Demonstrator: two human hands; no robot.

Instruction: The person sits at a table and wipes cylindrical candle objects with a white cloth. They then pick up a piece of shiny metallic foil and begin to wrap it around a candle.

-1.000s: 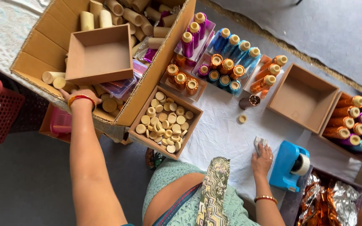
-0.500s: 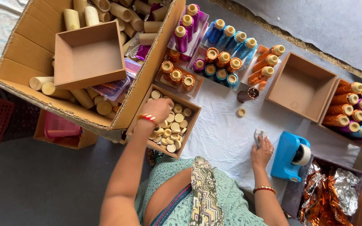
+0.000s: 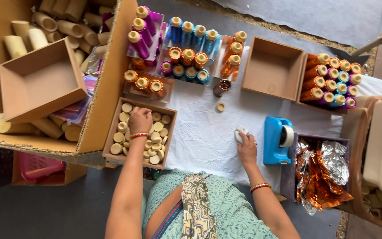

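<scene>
The person's left hand (image 3: 140,120) is reaching down into the shallow cardboard tray (image 3: 112,132) of short cardboard plugs (image 3: 152,140) at the near left, fingers curled together over the pile; whether they are pinching one cannot be told. The right hand (image 3: 246,148) is resting on the white cloth (image 3: 204,132), fingertips pressing a small crumpled white scrap (image 3: 240,133) just left of the blue tape dispenser (image 3: 275,140). The plugs are looking light, stiff and dry, probably easiest gripped by the round sides between thumb and forefinger. Foil-wrapped tubes (image 3: 186,57) are standing farther off.
</scene>
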